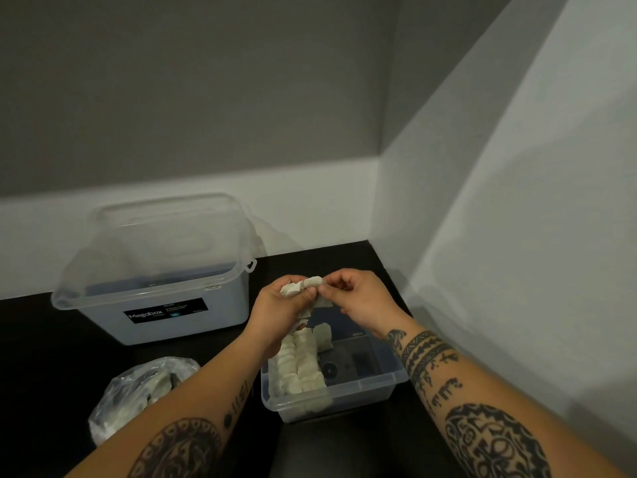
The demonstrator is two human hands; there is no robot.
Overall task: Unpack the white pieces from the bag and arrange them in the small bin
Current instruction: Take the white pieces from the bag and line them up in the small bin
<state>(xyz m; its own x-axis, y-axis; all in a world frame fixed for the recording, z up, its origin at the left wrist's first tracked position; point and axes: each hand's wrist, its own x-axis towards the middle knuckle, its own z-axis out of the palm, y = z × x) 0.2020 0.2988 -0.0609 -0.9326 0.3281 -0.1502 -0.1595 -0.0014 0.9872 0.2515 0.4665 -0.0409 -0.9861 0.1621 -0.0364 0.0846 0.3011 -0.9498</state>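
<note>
My left hand (281, 307) grips a bunch of white pieces (291, 289) above the small clear bin (344, 398). My right hand (358, 298) pinches one white piece (313, 281) at the top of that bunch, and another hangs below its fingers. Two neat rows of white pieces (299, 369) fill the bin's left side, with one more standing at the far end; the right side shows bare bottom. The clear plastic bag (138, 391), crumpled with more white pieces inside, lies on the dark table to the left.
A large clear storage box (162, 305) with a black label stands at the back left, its lid leaning against the wall. Grey walls close the corner behind and to the right. The black tabletop (44, 357) runs left of the bag.
</note>
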